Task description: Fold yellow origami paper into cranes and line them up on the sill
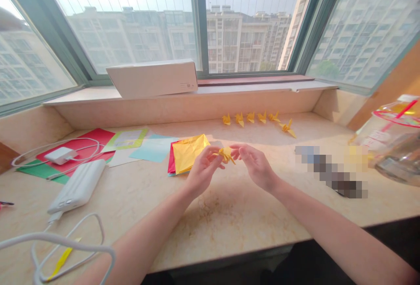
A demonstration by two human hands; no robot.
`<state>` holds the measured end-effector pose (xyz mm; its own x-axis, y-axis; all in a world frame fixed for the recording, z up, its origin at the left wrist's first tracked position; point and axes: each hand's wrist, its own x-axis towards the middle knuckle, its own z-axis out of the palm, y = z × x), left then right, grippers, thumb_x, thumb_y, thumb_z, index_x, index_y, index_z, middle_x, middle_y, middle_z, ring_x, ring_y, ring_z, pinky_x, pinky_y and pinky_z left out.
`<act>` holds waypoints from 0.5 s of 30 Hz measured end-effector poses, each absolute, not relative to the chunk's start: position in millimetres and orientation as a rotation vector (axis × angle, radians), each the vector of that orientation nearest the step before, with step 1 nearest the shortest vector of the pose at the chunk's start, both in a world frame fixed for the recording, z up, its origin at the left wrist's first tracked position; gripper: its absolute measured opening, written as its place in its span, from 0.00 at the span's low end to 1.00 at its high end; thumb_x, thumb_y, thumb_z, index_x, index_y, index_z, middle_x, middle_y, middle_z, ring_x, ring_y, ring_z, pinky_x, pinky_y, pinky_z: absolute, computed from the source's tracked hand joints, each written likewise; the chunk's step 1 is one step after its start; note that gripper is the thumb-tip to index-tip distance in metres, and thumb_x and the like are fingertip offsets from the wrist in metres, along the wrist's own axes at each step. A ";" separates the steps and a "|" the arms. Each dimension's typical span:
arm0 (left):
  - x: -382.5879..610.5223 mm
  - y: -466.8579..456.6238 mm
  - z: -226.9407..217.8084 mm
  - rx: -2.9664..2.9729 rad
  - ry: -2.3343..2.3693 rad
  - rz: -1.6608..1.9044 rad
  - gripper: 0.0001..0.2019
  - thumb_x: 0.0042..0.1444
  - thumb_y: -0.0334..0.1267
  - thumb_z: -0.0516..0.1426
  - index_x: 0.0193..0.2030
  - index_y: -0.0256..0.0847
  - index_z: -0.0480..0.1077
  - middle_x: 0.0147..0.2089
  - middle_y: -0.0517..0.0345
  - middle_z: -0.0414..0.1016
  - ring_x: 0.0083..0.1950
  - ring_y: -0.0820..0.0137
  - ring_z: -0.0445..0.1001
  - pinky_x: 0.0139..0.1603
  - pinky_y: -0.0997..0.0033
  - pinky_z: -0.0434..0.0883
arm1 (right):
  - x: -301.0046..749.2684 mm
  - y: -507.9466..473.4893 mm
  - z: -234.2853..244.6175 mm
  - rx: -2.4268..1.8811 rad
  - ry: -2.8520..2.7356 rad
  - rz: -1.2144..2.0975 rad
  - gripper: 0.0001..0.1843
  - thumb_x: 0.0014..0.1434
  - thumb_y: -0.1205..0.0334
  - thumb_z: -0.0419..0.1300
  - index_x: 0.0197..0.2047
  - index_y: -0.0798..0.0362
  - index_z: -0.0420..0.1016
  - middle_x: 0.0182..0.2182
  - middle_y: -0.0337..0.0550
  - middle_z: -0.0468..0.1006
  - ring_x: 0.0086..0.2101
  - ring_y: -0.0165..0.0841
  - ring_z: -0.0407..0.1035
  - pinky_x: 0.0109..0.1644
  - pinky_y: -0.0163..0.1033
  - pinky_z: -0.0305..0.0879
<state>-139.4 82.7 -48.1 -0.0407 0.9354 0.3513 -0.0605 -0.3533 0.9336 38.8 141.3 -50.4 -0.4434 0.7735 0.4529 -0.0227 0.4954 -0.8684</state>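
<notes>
A small yellow folded paper crane (225, 154) is held up over the counter, pinched between the thumb and fingers of my left hand (202, 169). Close by on its right is my right hand (257, 167), fingers loosely bent and a little apart. Its fingertips come right up to the crane's edge; whether they touch it I cannot tell. Behind my left hand lies a stack of creased paper squares, with a yellow sheet (188, 151) on top and a red sheet (171, 159) showing beneath. Several finished yellow paper cranes (250, 117) stand in a row at the back, one (288, 128) set slightly forward.
To the left lie red paper (95, 138), green paper (33, 171), light blue paper (154, 147), a white charger (61, 155) and a white power bank (78, 186) with cables. A white box (152, 78) rests on the sill. A large clear jug (393, 136) stands right.
</notes>
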 end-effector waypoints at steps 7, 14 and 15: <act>-140.4 83.0 -53.6 1.363 1.003 1.423 0.14 0.57 0.40 0.62 0.48 0.41 0.71 0.38 0.57 0.76 0.37 0.72 0.74 0.46 0.68 0.70 | 30.7 142.7 -54.6 -0.673 -1.708 1.271 0.18 0.58 0.48 0.63 0.44 0.51 0.81 0.40 0.45 0.82 0.38 0.36 0.74 0.43 0.42 0.70; -135.4 82.8 -52.4 1.206 1.131 1.382 0.20 0.51 0.39 0.66 0.50 0.38 0.69 0.33 0.60 0.75 0.37 0.71 0.76 0.45 0.67 0.70 | 28.1 142.4 -57.1 -0.742 -1.508 1.287 0.14 0.52 0.52 0.68 0.38 0.52 0.81 0.34 0.45 0.82 0.33 0.35 0.75 0.39 0.42 0.71; -135.4 82.5 -51.7 1.221 1.163 1.363 0.19 0.51 0.40 0.65 0.48 0.37 0.70 0.31 0.60 0.75 0.36 0.70 0.76 0.44 0.67 0.70 | 28.4 142.7 -56.6 -0.747 -1.495 1.287 0.14 0.51 0.52 0.68 0.37 0.53 0.80 0.33 0.44 0.82 0.32 0.35 0.75 0.37 0.41 0.71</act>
<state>-135.4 82.5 -51.7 -0.0668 0.9917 0.1097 -0.0480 -0.1130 0.9924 28.4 142.7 -56.6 -0.3235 0.9034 0.2814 -0.1440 0.2469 -0.9583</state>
